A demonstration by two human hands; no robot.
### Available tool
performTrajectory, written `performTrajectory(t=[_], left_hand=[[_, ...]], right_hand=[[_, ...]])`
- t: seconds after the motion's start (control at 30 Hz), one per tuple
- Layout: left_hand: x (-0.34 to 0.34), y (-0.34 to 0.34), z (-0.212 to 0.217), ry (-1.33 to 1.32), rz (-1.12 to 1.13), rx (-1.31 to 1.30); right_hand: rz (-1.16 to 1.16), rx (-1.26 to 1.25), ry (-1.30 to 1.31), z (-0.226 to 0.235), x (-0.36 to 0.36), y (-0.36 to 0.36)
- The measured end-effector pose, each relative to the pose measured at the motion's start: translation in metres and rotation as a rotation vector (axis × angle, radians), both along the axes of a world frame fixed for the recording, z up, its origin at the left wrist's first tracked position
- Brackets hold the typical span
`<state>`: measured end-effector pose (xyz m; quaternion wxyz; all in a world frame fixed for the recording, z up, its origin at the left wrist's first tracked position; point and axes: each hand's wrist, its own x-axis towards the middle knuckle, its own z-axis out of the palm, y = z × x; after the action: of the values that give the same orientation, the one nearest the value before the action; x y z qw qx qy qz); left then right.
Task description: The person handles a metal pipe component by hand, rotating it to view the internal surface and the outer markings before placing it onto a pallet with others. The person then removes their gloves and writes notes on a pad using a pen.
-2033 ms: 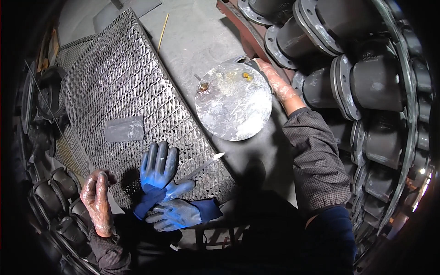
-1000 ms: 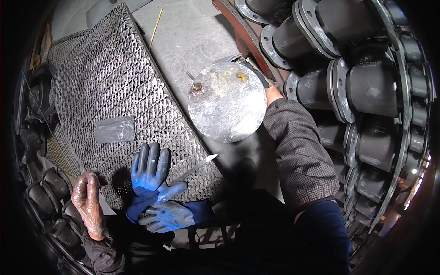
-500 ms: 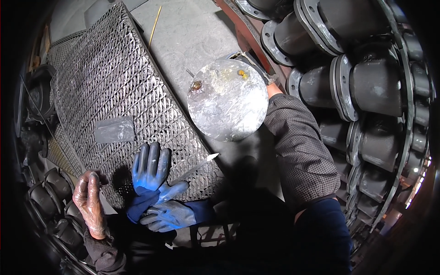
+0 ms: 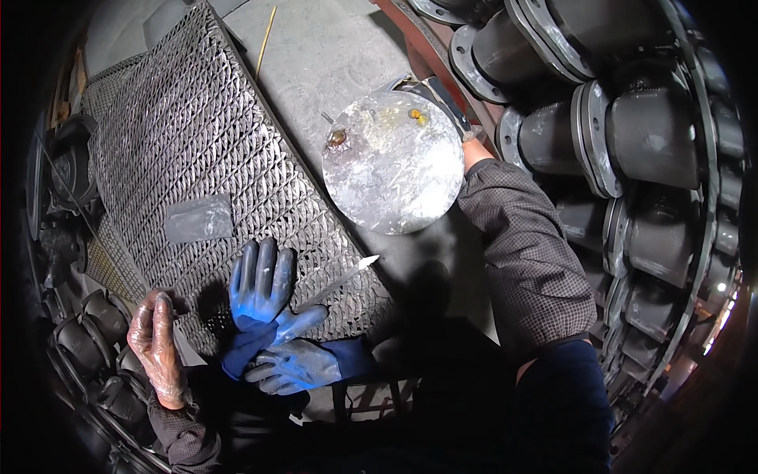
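- Near edge of the grey metal mesh table (image 4: 197, 142): left hand (image 4: 158, 347) in a thin clear glove, fingers together, empty, beside a pair of blue rubber gloves (image 4: 272, 324) laid flat.
- Far edge: round silvery metal disc (image 4: 392, 162), tilted up, face toward the camera, no long axis; right hand (image 4: 474, 136) mostly hidden behind its rim, grip unclear, probably steadying it.

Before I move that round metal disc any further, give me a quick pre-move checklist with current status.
1. Right hand grip on round metal disc: cannot tell, the hand is mostly hidden behind its rim.
2. Left hand free: ok, resting at the mesh grating edge, holding nothing.
3. Blue gloves worn: not ok, lying on the grating.
4. Thin blade apart from the disc: ok.
5. Debris on the disc face: not ok, small bits near its top.
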<state>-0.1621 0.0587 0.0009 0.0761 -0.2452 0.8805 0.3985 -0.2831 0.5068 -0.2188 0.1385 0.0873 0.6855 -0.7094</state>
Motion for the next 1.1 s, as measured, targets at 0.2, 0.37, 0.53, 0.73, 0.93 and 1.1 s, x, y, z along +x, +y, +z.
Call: performTrajectory(t=[0.2,0.37,0.53,0.73,0.93,1.1], left_hand=[[0.018,-0.013,-0.009,0.164,-0.068,0.147],[0.035,-0.015,-0.002,0.263,-0.080,0.172],[0.057,-0.016,0.015,0.268,-0.181,0.123],[0.087,-0.002,0.030,0.646,-0.455,0.137],[0.152,0.054,0.112,1.188,-0.859,-0.348],[0.230,0.079,0.145,1.282,-1.158,-0.327]], right_hand=[[0.132,0.006,0.098,0.001,-0.018,0.013],[0.071,0.276,0.186,0.079,-0.026,0.004],[-0.183,0.503,0.566,0.171,0.009,-0.003],[-0.337,0.346,0.687,0.266,0.084,-0.030],[0.263,0.912,1.389,0.376,0.219,-0.101],[0.379,0.581,0.997,0.388,0.335,-0.135]])
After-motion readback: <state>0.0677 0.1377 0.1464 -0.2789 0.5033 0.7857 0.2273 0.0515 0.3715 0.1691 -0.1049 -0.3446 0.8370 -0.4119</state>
